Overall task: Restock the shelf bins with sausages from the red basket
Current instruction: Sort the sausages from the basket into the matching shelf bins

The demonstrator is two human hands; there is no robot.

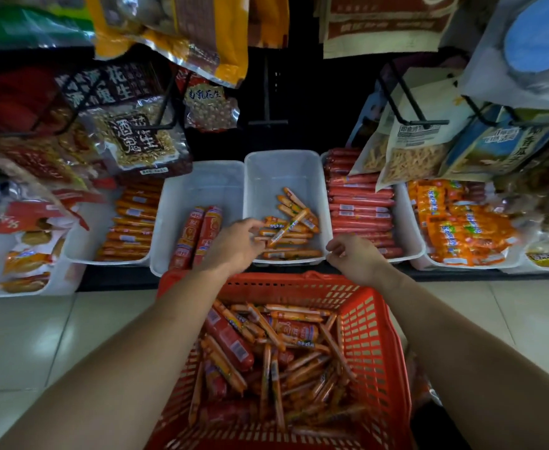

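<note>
The red basket (pixel 377 323) stands on the floor in front of me, full of thin orange sausages (pixel 302 362) and thick red sausages (pixel 231 342). Above it on the low shelf, a clear bin (pixel 282 167) holds a small pile of thin orange sausages. My left hand (pixel 237 245) reaches over this bin's front left corner, fingertips on the near end of one thin orange sausage (pixel 289 226) lying tilted on the pile. My right hand (pixel 352 254) hovers at the bin's front right corner, fingers curled, holding nothing. The clear bin to the left (pixel 198 183) holds two thick red sausages (pixel 201 232).
More bins flank these: orange sausages (pixel 133 222) at left, long red sausages (pixel 360 212) at right, orange multipacks (pixel 461 228) farther right. Hanging snack bags (pixel 136 134) and pegs (pixel 422 121) overhang the shelf. Tiled floor (pixel 39 336) lies on both sides of the basket.
</note>
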